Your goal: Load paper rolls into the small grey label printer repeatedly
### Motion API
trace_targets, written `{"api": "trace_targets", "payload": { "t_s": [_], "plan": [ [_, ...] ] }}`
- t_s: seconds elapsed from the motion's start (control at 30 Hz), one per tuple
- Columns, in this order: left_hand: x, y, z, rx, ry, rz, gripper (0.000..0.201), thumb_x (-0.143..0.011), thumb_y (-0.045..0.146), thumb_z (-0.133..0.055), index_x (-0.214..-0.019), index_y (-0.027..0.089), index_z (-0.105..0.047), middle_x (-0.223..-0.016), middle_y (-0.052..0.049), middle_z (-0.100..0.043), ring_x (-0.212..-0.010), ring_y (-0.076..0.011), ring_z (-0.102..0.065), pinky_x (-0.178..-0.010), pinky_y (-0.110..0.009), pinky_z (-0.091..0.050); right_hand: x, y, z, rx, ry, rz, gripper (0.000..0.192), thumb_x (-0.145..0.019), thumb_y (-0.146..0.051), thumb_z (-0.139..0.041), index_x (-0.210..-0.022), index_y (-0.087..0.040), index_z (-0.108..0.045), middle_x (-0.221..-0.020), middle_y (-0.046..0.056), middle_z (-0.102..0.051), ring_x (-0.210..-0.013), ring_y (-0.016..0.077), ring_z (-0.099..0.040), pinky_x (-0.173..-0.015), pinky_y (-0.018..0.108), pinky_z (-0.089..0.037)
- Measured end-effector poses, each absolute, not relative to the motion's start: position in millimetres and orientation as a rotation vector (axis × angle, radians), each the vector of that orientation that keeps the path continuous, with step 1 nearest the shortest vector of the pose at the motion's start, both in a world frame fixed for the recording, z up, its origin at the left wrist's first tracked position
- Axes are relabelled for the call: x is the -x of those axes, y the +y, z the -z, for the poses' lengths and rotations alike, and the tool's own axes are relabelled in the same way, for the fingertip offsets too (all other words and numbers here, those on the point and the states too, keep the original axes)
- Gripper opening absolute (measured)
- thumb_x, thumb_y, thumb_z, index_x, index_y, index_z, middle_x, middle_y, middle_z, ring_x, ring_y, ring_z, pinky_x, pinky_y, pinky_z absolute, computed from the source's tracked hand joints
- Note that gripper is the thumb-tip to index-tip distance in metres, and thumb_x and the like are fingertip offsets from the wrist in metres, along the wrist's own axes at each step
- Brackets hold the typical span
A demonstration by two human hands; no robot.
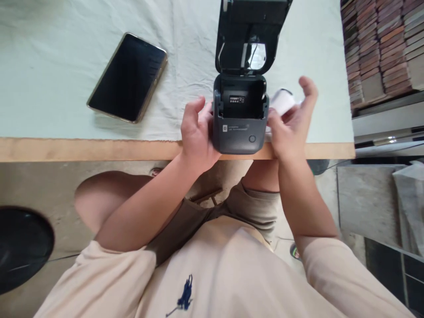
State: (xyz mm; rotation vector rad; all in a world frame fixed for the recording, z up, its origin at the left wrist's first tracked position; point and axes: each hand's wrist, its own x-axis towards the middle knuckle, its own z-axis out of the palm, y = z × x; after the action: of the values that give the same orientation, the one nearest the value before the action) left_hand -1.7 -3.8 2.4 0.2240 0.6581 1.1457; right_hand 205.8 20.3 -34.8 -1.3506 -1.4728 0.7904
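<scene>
A small dark grey label printer (239,129) stands at the table's front edge with its lid (249,35) swung up and back, so the inner compartment shows bare. My left hand (196,132) grips the printer's left side. My right hand (291,121) rests against the printer's right side and holds a white paper roll (282,100) between thumb and fingers.
A black smartphone (127,77) lies face up on the pale cloth (49,66) at the left. The table's wooden edge (82,150) runs across the view. Stacked brown slabs (380,44) stand at the right, and a black round object (20,247) sits on the floor at the lower left.
</scene>
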Motion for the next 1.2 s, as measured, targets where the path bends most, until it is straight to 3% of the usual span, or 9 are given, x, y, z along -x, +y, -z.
{"api": "trace_targets", "payload": {
  "t_s": [0.13, 0.23, 0.33, 0.5, 0.6, 0.73, 0.87, 1.03, 1.2],
  "plan": [
    [0.9, -3.5, -1.3, -0.273, 0.545, -1.150, 0.047, -0.102, 0.062, -0.040, -0.099, 0.021, -0.064, -0.108, -0.009, -0.073, -0.139, -0.0378, -0.063, -0.107, -0.053, -0.059, -207.6, 12.5, 14.5, 1.279, -1.069, -1.044, 0.040, -0.083, -0.040, -0.070, -0.119, -0.036, -0.054, -0.112, -0.002, -0.072, -0.103, 0.0212, -0.075, -0.082, 0.040, -0.067],
    [0.8, -4.2, -1.5, -0.249, 0.541, -1.168, 0.048, -0.099, 0.067, -0.048, -0.102, 0.022, -0.065, -0.106, -0.010, -0.074, -0.141, -0.0396, -0.060, -0.110, -0.053, -0.057, -201.0, 3.9, -1.9, 1.301, -1.117, -1.034, 0.043, -0.077, -0.039, -0.082, -0.114, -0.037, -0.060, -0.105, -0.004, -0.069, -0.092, 0.0195, -0.074, -0.082, 0.039, -0.068],
    [0.7, -6.0, -3.3, -0.229, 0.583, -1.155, 0.050, -0.101, 0.067, -0.045, -0.103, 0.021, -0.065, -0.102, -0.010, -0.075, -0.138, -0.0395, -0.061, -0.112, -0.053, -0.055, -194.8, -4.5, -17.2, 1.271, -1.357, -0.856, 0.047, -0.081, -0.035, -0.080, -0.123, -0.044, -0.062, -0.123, -0.004, -0.066, -0.093, 0.0182, -0.075, -0.095, 0.042, -0.067],
    [-1.5, -7.6, 0.4, -0.366, 0.464, -1.150, 0.036, -0.098, 0.057, -0.060, -0.093, 0.022, -0.067, -0.102, -0.009, -0.077, -0.128, -0.0356, -0.068, -0.104, -0.043, -0.060, -185.0, -13.2, -46.7, 1.095, -1.980, -0.299, 0.068, -0.091, -0.039, -0.070, -0.153, -0.054, -0.049, -0.162, -0.007, -0.046, -0.129, 0.0266, -0.065, -0.108, 0.048, -0.061],
    [-3.8, -7.5, 3.8, -0.379, 0.464, -1.198, 0.024, -0.098, 0.048, -0.063, -0.092, 0.024, -0.064, -0.101, -0.005, -0.077, -0.127, -0.0319, -0.069, -0.101, -0.038, -0.061, -174.7, -14.8, -62.3, 1.220, -2.189, -0.190, 0.065, -0.095, -0.034, -0.066, -0.155, -0.049, -0.046, -0.149, -0.003, -0.062, -0.126, 0.0278, -0.067, -0.104, 0.048, -0.062],
    [-3.8, -8.5, 3.9, -0.405, 0.438, -1.202, 0.021, -0.096, 0.044, -0.066, -0.096, 0.024, -0.060, -0.105, -0.004, -0.078, -0.130, -0.0324, -0.068, -0.098, -0.037, -0.061, -165.9, -13.2, -68.9, 1.430, -2.316, -0.143, 0.052, -0.089, -0.024, -0.067, -0.138, -0.039, -0.059, -0.121, 0.000, -0.078, -0.112, 0.0314, -0.076, -0.098, 0.053, -0.061],
    [-0.8, -9.3, 5.2, -0.421, 0.460, -1.160, 0.023, -0.093, 0.044, -0.070, -0.097, 0.024, -0.061, -0.099, -0.004, -0.077, -0.122, -0.0335, -0.070, -0.090, -0.037, -0.060, -165.8, -15.9, -64.1, 1.335, -2.288, -0.015, 0.014, -0.096, -0.024, -0.062, -0.106, -0.031, -0.070, -0.101, 0.000, -0.080, -0.102, 0.0310, -0.078, -0.097, 0.056, -0.056],
    [0.3, -8.4, 12.1, -0.477, 0.508, -1.165, 0.013, -0.091, 0.032, -0.071, -0.100, 0.025, -0.063, -0.088, 0.000, -0.071, -0.093, -0.0226, -0.072, -0.076, -0.030, -0.055, -165.3, -30.4, -60.7, 1.159, -2.371, -0.054, 0.008, -0.100, -0.034, -0.064, -0.095, -0.032, -0.070, -0.095, -0.003, -0.081, -0.098, 0.0264, -0.078, -0.092, 0.050, -0.056],
    [-1.0, -8.6, 13.6, -0.542, 0.625, -1.179, 0.028, -0.077, 0.018, -0.079, -0.099, 0.023, -0.063, -0.088, 0.003, -0.068, -0.082, -0.0169, -0.068, -0.074, -0.028, -0.053, -173.5, -12.7, -58.4, 0.994, -2.074, -0.148, 0.010, -0.098, -0.034, -0.065, -0.106, -0.035, -0.070, -0.106, -0.004, -0.076, -0.110, 0.0236, -0.074, -0.091, 0.044, -0.058]
  ]
}}
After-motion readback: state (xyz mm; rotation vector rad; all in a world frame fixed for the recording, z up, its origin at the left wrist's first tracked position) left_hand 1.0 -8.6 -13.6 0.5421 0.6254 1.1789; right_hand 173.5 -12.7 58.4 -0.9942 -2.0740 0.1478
